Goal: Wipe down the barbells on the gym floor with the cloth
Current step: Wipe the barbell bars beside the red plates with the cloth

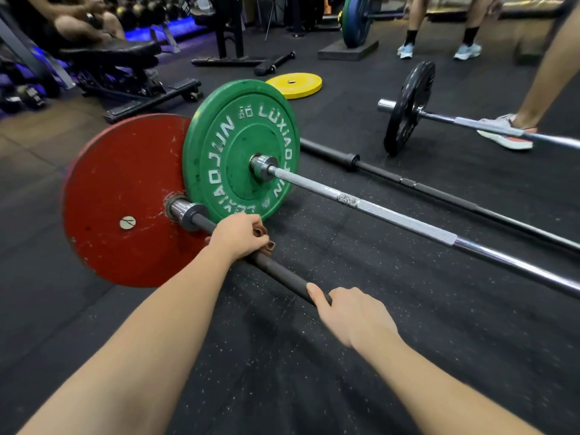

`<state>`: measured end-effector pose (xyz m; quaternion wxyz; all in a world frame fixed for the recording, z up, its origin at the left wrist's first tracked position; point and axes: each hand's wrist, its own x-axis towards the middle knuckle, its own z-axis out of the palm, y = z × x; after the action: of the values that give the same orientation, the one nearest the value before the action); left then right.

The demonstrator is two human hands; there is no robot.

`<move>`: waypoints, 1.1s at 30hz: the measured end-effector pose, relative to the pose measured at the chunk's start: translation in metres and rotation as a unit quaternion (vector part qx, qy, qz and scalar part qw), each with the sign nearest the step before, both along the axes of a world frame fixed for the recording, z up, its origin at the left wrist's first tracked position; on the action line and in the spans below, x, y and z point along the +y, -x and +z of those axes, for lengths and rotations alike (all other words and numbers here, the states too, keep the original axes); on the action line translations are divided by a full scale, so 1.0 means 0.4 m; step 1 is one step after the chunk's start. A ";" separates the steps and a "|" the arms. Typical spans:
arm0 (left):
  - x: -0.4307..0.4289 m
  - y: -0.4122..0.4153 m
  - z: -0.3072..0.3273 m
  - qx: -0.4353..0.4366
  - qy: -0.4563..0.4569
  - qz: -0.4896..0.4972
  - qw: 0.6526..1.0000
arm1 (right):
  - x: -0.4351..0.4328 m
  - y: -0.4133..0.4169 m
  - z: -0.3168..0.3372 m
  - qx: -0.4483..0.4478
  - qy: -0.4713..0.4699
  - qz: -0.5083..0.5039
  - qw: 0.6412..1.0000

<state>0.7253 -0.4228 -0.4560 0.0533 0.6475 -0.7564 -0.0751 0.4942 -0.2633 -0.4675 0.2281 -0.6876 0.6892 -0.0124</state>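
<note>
While the red plate (125,199) sits just beside the green plate (241,152), a hard stroke could roll the black barbell (282,274) into it. My right hand (354,318) clamps the shaft to steady it. My left hand (238,237) squeezes the brown cloth (268,245) round the bar near the collar (191,216), where my knuckles could get pinched.
</note>
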 end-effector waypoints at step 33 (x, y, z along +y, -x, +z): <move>0.023 0.060 0.034 0.008 -0.060 0.060 0.996 | 0.013 -0.006 0.003 0.007 0.019 0.000 1.000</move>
<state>0.7012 -0.4135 -0.4423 0.0246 0.6929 -0.7102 -0.1221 0.4967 -0.2579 -0.4663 0.2101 -0.6917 0.6906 -0.0203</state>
